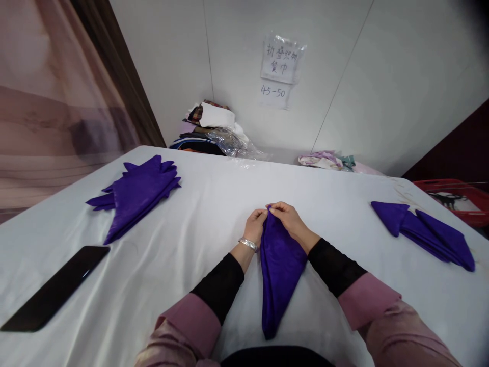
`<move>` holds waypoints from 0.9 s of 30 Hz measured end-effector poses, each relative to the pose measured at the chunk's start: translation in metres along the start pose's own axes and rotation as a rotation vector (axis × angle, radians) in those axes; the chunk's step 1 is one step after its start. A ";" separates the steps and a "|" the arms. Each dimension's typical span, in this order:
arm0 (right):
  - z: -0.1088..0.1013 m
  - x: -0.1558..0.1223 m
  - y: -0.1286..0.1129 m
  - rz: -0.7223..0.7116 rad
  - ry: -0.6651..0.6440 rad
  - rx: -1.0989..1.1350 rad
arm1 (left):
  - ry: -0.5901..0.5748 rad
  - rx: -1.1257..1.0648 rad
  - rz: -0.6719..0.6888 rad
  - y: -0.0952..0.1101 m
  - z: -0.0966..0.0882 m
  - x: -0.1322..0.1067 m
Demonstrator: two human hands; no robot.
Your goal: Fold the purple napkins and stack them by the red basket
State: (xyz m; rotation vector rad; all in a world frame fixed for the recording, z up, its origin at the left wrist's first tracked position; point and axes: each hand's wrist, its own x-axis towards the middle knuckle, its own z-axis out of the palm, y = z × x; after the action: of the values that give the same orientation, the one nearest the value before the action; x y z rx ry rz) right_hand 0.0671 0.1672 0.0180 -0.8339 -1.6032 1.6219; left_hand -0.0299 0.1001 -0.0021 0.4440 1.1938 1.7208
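A purple cloth napkin [281, 265], folded into a long triangle, lies on the white tablecloth in front of me with its narrow point towards my body. At its far tip, my left hand [255, 224] pinches the cloth between thumb and fingers. My right hand [287, 216] grips the same tip from the other side, its fingertips touching those of the left. A silver bracelet [249, 244] circles my left wrist. The exact layers under the fingertips are hidden.
Folded purple napkins [141, 191] are stacked at the left, with a dark flat slab [55, 288] nearer me. More purple napkins [428, 232] lie at the right. Cloth heaps [214, 127] sit beyond the far table edge; a red basket [471, 214] stands at the right.
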 end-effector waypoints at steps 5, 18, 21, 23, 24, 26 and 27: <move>0.002 -0.001 0.000 0.022 0.040 -0.008 | -0.005 0.002 0.017 0.001 0.001 -0.002; -0.014 0.017 0.015 0.009 0.001 -0.263 | -0.067 0.186 -0.090 -0.015 -0.017 -0.028; -0.013 0.024 0.021 -0.021 -0.023 -0.423 | -0.046 0.262 -0.076 -0.017 -0.024 -0.043; -0.011 0.027 0.025 -0.043 -0.001 -0.514 | -0.052 0.379 -0.036 -0.016 -0.027 -0.051; -0.010 0.029 0.027 -0.049 0.009 -0.545 | -0.059 0.466 -0.001 -0.015 -0.029 -0.054; -0.007 0.030 0.030 -0.051 0.012 -0.580 | -0.068 0.665 0.075 -0.013 -0.031 -0.062; -0.006 0.031 0.032 -0.051 0.010 -0.594 | -0.069 0.751 0.103 -0.012 -0.031 -0.065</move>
State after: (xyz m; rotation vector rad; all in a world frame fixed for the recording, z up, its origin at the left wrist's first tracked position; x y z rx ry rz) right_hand 0.0541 0.1968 -0.0134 -1.0775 -2.1167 1.1031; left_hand -0.0159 0.0292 -0.0124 1.0136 1.7724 1.2723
